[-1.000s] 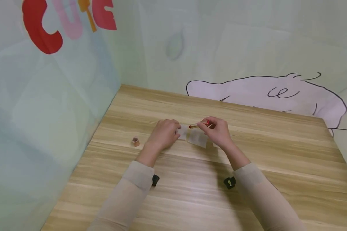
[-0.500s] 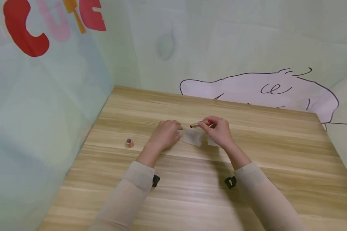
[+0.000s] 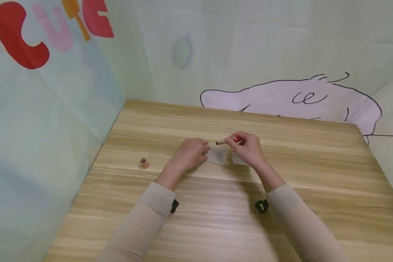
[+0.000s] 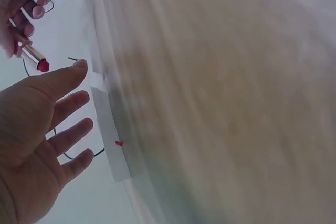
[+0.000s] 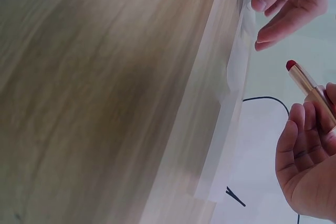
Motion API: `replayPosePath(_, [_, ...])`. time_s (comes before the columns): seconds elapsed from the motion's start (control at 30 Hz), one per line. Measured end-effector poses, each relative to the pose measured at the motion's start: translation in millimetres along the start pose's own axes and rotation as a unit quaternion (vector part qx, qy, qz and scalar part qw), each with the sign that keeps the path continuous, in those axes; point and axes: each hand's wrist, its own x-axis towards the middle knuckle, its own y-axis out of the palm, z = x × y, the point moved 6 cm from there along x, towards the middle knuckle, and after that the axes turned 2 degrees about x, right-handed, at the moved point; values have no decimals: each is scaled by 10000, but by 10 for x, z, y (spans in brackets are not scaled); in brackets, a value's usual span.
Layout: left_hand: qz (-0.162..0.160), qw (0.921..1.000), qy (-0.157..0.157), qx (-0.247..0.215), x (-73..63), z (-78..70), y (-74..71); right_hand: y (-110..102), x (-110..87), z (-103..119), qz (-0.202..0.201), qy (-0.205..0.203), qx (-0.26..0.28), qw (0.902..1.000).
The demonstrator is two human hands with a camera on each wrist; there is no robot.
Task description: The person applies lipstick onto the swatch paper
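My right hand (image 3: 247,148) pinches a lipstick (image 3: 226,141) in a gold tube. Its red tip (image 5: 291,65) is out and points to the left, above the papers. My left hand (image 3: 192,154) reaches over the table with its fingers spread, at the left edge of a white paper piece (image 3: 217,155). In the left wrist view, that hand's fingers (image 4: 73,132) are relaxed, with nothing between them. A paper strip (image 4: 110,129) beside them carries a small red mark (image 4: 119,143). Another white paper piece (image 3: 239,159) lies partly hidden under the right hand.
An uncapped-looking copper-coloured lipstick cap (image 3: 144,163) stands on the wooden table (image 3: 196,222), left of the left hand. Printed cloth walls (image 3: 163,62) rise behind the table and along its left side.
My left hand has shifted right over the table, from the leftmost paper towards the middle one. The right hand keeps holding the lipstick above the papers. The head view has turned slightly.
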Motion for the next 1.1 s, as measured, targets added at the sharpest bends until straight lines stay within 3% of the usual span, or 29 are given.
replayPosePath(0.23, [251,9991,203,288,15,-25,71,1,7,-23,24,35,-1,10000])
replayPosePath(0.5, [471,9975,152,513,9,6,153,22,4,-58,91,24,-69,9999])
replayPosePath(0.77, [611,9962,235,567,25,-54,155,36,26,-78,78,-17,-163,9998])
replayPosePath(1.1, [539,9964,234,606,65,-55,180,92,59,-69,144,-282,-541,9980])
